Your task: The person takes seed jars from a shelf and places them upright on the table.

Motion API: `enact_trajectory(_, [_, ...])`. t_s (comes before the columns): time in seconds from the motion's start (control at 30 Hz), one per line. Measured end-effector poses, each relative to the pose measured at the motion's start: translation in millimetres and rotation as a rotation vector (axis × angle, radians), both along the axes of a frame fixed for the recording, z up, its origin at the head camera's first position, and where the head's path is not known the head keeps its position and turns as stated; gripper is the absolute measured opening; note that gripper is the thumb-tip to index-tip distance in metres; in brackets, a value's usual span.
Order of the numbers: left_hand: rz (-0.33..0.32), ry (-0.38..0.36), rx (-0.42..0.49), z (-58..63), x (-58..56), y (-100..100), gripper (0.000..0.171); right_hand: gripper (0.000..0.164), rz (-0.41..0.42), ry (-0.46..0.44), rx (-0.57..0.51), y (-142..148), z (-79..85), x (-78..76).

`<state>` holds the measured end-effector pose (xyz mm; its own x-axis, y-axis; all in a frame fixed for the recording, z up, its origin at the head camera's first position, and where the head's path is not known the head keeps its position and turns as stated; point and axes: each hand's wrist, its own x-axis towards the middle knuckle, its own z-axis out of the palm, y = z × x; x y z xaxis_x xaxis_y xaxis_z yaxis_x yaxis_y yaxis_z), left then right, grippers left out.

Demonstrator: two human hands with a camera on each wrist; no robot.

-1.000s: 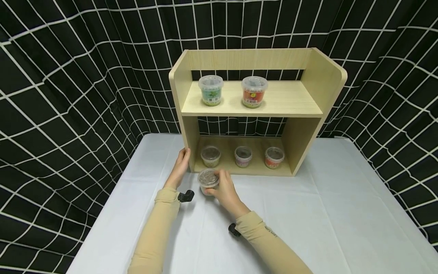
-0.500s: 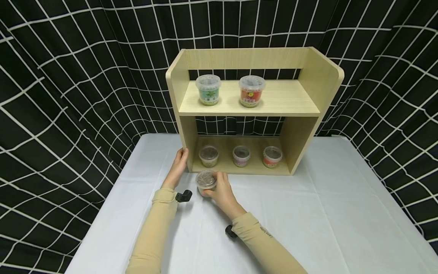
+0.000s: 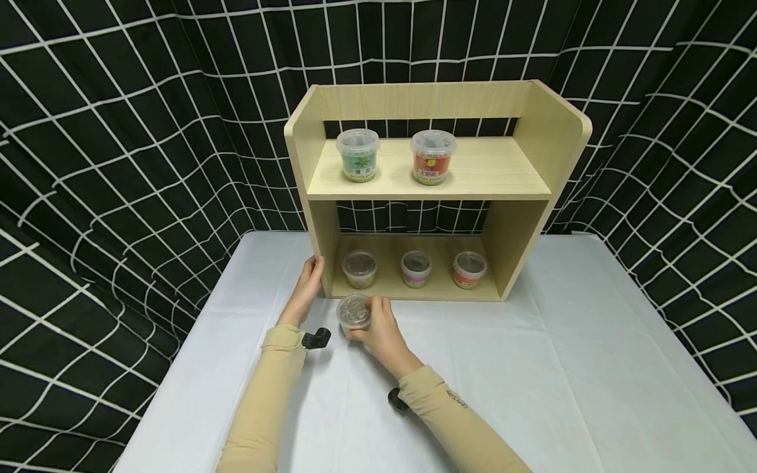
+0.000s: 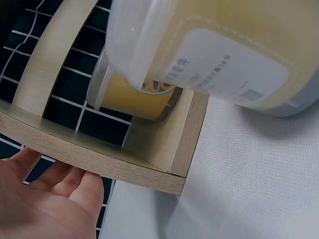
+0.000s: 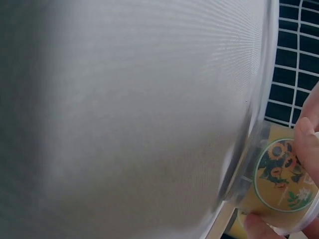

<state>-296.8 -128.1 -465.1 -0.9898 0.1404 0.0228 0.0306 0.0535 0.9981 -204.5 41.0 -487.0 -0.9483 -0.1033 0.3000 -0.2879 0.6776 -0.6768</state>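
My right hand (image 3: 381, 336) grips a small lidded plastic tub (image 3: 354, 311) at the front left of the wooden shelf unit (image 3: 434, 197). Thumb and fingers lie on opposite sides of the tub. Its yellow label (image 5: 281, 174) with printed sunflowers shows in the right wrist view; the same tub (image 4: 219, 59) looms large in the left wrist view. Against the outer face of the unit's left side panel rests my left hand (image 3: 304, 289), its fingers (image 4: 82, 186) extended. Just behind the held tub, another lidded tub (image 3: 360, 272) with a yellow label sits on the lower shelf.
Two more tubs stand on the lower shelf, a purple-labelled one (image 3: 416, 270) and a red-labelled one (image 3: 469, 272). A green-labelled tub (image 3: 358, 157) and a red-labelled tub (image 3: 433, 159) occupy the upper shelf. White cloth (image 3: 503, 381) covers the table; black gridded curtain (image 3: 118, 164) surrounds it.
The head view has shifted slightly, moving the shelf unit a little left in it. Both hands and the held tub keep nearly the same places beside the unit.
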Motion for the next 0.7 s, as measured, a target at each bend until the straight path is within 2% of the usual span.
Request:
enact_trajectory(0.23, [-0.028,0.004,0.011,0.1,1.8,-0.3,0.067,0.072,-0.005,0.009,0.014,1.3,-1.0,0.4])
enact_trajectory(0.7, [-0.02,0.03,0.037,-1.1,2.6,0.4,0.063,0.071,-0.015,0.071,0.081,-0.9,-6.0,0.1])
